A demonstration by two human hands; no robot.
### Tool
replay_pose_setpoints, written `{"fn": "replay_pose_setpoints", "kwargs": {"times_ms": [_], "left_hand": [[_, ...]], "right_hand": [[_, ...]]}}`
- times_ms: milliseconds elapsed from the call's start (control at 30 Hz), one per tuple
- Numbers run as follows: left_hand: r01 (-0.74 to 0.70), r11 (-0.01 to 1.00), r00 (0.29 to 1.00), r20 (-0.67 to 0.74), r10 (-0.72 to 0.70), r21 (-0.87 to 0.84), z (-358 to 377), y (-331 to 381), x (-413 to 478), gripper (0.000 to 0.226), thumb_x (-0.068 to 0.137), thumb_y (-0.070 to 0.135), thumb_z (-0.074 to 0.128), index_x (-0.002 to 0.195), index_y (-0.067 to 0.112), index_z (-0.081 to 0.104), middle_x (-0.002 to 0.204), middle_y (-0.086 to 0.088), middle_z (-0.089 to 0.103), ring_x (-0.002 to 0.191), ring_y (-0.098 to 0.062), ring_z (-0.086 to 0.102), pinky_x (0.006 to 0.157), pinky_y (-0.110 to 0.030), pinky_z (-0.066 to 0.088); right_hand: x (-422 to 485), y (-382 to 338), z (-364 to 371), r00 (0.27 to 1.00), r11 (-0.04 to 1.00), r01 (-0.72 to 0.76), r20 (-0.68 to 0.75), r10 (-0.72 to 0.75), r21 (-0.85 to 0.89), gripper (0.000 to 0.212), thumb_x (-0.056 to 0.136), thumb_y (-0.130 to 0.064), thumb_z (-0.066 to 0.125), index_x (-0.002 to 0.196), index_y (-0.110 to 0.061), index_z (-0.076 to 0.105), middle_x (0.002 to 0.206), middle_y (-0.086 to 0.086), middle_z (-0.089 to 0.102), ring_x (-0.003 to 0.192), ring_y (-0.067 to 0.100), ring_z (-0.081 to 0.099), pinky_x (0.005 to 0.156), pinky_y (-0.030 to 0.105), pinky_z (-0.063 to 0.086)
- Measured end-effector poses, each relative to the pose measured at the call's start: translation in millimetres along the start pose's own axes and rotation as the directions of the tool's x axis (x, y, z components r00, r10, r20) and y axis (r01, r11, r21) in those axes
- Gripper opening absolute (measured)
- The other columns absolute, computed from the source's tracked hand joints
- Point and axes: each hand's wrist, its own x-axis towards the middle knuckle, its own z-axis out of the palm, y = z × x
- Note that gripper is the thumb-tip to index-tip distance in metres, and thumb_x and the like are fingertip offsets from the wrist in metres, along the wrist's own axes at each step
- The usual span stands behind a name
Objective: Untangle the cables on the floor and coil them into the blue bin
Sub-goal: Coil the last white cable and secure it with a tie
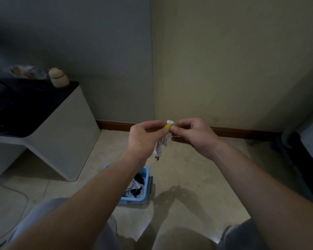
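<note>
I hold a small coiled white cable bundle (162,143) up at chest height, its plug ends hanging down. A yellow band (167,126) wraps the top of the coil. My left hand (145,137) grips the bundle, thumb against the yellow band. My right hand (193,135) pinches the band from the right side. Below my left forearm the blue bin (147,181) stands on the floor, holding several black and white coiled cables (135,188).
A white cabinet (61,134) with a dark top stands at the left, a beige jar (58,77) on its corner. A thin grey cable (16,193) runs over the tiled floor at lower left. Dark furniture (304,159) is at the right. My knees are at the bottom.
</note>
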Motion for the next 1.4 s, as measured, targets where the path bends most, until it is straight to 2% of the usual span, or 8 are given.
{"fn": "replay_pose_setpoints", "kwargs": {"times_ms": [300,467,667,733,900,1100,1233,1400], "left_hand": [[0.065,0.995,0.998,-0.021,-0.066,-0.07,7,-3,0,0.018,0.085,0.002,0.073,0.101,0.011,0.075,0.091,-0.003,0.077,0.084,-0.011,0.073,0.076,-0.018,0.057],[0.091,0.99,0.996,-0.01,-0.093,-0.107,8,-4,1,0.018,0.085,0.0,0.072,0.099,0.012,0.075,0.094,-0.008,0.077,0.089,-0.019,0.074,0.082,-0.027,0.059],[0.118,0.986,0.993,-0.015,-0.121,-0.118,9,-6,3,0.017,0.086,-0.001,0.071,0.096,0.011,0.074,0.091,-0.009,0.077,0.083,-0.017,0.074,0.076,-0.023,0.059],[0.126,0.984,0.992,-0.003,-0.128,-0.127,9,-9,4,0.017,0.086,0.0,0.071,0.1,0.009,0.074,0.092,-0.009,0.077,0.085,-0.017,0.074,0.078,-0.024,0.059],[0.137,0.977,0.99,-0.008,-0.14,-0.162,10,-15,4,0.02,0.086,0.001,0.071,0.106,0.004,0.073,0.094,-0.011,0.077,0.087,-0.019,0.074,0.08,-0.025,0.059],[0.138,0.969,0.989,-0.02,-0.145,-0.205,11,-17,4,0.017,0.087,0.002,0.071,0.102,0.009,0.073,0.091,-0.008,0.077,0.085,-0.018,0.074,0.076,-0.023,0.057],[0.14,0.96,0.988,-0.029,-0.151,-0.242,12,-19,3,0.016,0.087,0.001,0.071,0.102,0.007,0.072,0.089,-0.009,0.077,0.084,-0.02,0.074,0.074,-0.025,0.058],[0.144,0.955,0.986,-0.041,-0.16,-0.261,16,-20,4,0.015,0.087,0.0,0.071,0.1,0.007,0.073,0.088,-0.012,0.077,0.082,-0.023,0.074,0.074,-0.027,0.058]], "right_hand": [[0,-2,-5,0.996,0.996,-0.092,-0.013,0.092,-0.015,0.004,0.088,-0.002,0.07,0.09,-0.001,0.073,0.073,0.008,0.068,0.069,0.016,0.065,0.072,0.03,0.062],[0,1,-5,0.996,0.991,-0.059,-0.069,0.05,-0.123,0.007,0.088,-0.007,0.072,0.082,-0.01,0.074,0.078,0.007,0.072,0.077,0.018,0.068,0.075,0.034,0.061],[0,5,1,0.986,0.912,-0.002,-0.155,-0.068,-0.411,0.014,0.089,-0.019,0.072,0.077,-0.024,0.072,0.078,0.002,0.072,0.076,0.019,0.066,0.073,0.043,0.059],[-1,6,0,0.98,0.903,0.008,-0.174,-0.091,-0.429,0.016,0.088,-0.021,0.074,0.073,-0.028,0.071,0.077,-0.004,0.072,0.076,0.016,0.066,0.076,0.044,0.058],[-3,9,3,0.967,0.911,0.041,-0.212,-0.139,-0.41,0.014,0.084,-0.023,0.079,0.073,-0.029,0.071,0.073,-0.014,0.069,0.067,-0.001,0.062,0.066,0.028,0.048],[0,10,3,0.952,0.929,0.024,-0.276,-0.134,-0.369,0.014,0.077,-0.024,0.084,0.075,-0.018,0.072,0.073,-0.003,0.069,0.069,0.011,0.063,0.067,0.032,0.054],[-1,11,9,0.974,0.983,-0.018,-0.224,-0.024,-0.183,0.015,0.086,-0.009,0.075,0.076,-0.019,0.074,0.073,0.005,0.072,0.068,0.018,0.067,0.072,0.036,0.061],[0,14,14,0.967,0.993,-0.093,-0.232,0.108,0.073,0.009,0.088,0.001,0.069,0.09,-0.006,0.075,0.085,0.017,0.072,0.071,0.023,0.068,0.071,0.033,0.061]]}}
